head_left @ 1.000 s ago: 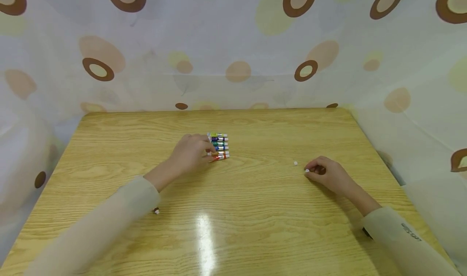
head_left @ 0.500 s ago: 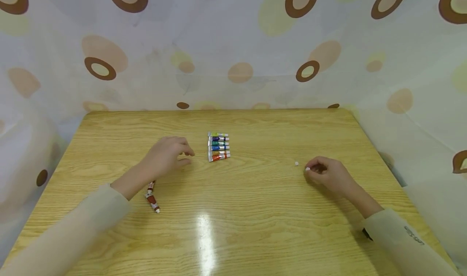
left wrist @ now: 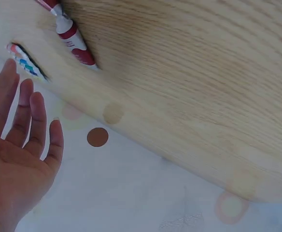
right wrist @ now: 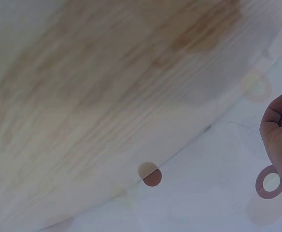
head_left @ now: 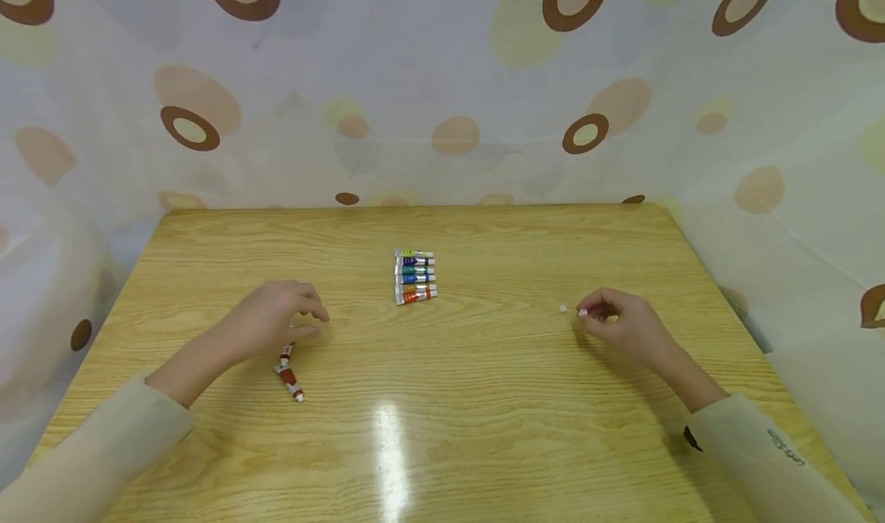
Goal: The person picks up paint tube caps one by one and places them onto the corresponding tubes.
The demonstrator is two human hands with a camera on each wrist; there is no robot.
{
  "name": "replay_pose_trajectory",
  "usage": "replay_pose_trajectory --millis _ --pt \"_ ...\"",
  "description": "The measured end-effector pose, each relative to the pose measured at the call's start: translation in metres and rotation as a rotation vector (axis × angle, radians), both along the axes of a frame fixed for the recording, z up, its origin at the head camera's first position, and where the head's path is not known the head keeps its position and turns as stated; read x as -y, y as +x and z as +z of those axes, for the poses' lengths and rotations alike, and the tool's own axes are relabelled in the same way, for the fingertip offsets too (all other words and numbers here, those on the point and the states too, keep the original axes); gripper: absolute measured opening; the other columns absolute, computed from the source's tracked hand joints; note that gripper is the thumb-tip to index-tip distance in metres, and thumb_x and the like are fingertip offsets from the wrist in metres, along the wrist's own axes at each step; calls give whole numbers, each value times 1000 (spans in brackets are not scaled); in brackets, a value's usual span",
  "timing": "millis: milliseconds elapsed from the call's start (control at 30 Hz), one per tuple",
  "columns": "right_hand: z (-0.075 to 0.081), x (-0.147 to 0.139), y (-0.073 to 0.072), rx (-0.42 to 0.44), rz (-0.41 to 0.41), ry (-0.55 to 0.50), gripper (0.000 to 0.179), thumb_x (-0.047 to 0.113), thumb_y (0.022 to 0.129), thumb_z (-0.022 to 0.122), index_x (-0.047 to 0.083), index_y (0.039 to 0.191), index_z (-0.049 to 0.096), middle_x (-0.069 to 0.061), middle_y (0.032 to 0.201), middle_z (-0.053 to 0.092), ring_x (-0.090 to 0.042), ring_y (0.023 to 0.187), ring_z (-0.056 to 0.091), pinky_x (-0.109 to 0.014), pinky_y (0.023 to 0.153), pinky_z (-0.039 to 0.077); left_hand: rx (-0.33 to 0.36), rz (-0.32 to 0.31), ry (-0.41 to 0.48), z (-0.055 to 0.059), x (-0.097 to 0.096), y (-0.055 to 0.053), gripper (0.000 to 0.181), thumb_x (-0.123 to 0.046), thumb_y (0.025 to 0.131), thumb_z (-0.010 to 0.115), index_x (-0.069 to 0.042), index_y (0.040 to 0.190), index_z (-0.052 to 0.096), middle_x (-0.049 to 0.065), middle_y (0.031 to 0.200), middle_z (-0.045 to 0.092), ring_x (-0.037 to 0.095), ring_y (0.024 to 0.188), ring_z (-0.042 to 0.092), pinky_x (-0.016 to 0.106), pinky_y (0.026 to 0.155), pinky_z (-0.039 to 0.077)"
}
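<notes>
My left hand (head_left: 276,316) hovers over the left part of the table, holding nothing, its fingers loosely bent. Just below it lie two dark red paint tubes, one partly hidden (head_left: 286,353) and one nearer (head_left: 288,381), their ends meeting. The left wrist view shows the spread fingers of the left hand (left wrist: 25,130) and a dark red tube (left wrist: 77,46) beyond. On the right, my right hand (head_left: 622,327) pinches a small white piece (head_left: 583,312) between thumb and forefinger. Another small white piece (head_left: 563,309) lies just left of those fingertips.
Several coloured paint tubes (head_left: 415,279) lie stacked in a neat row, caps to the right, at mid-table. The wooden table (head_left: 484,400) ends at a patterned curtain (head_left: 401,70) behind and at the sides. Light glares off its front middle.
My left hand has let go of the tube row and moved left and toward me, uncovering the dark red tubes. The right hand keeps its pinch and has barely shifted.
</notes>
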State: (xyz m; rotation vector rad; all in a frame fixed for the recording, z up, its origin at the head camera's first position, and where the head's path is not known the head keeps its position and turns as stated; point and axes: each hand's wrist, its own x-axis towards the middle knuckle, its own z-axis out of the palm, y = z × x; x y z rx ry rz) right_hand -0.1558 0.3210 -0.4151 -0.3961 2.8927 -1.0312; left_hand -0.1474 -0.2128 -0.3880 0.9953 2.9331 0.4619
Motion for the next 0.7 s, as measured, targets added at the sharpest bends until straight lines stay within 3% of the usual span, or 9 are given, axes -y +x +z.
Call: replay_pose_trajectory --millis 400,567,700 --pt "2 8 2 -6 32 -69 13 14 98 70 8 109 72 -6 98 71 -1 84 60 -21 70 52 72 -127 34 -13 29 14 24 -36 78 87 -24 98 81 -14 97 70 11 89 61 42 84 52" --pt "0 13 2 -24 51 -110 12 12 97 71 7 108 73 -6 98 71 0 84 61 -21 70 52 88 -210 63 -17 34 20 27 -42 71 88 -30 93 79 -17 99 70 8 94 60 50 90 47" --pt "0 18 2 -45 65 -129 11 10 96 71 6 106 73 -5 96 71 -1 83 61 -20 72 52 129 -246 82 -21 35 26 23 -39 71 90 -36 90 78 -21 97 68 4 95 55 50 94 40"
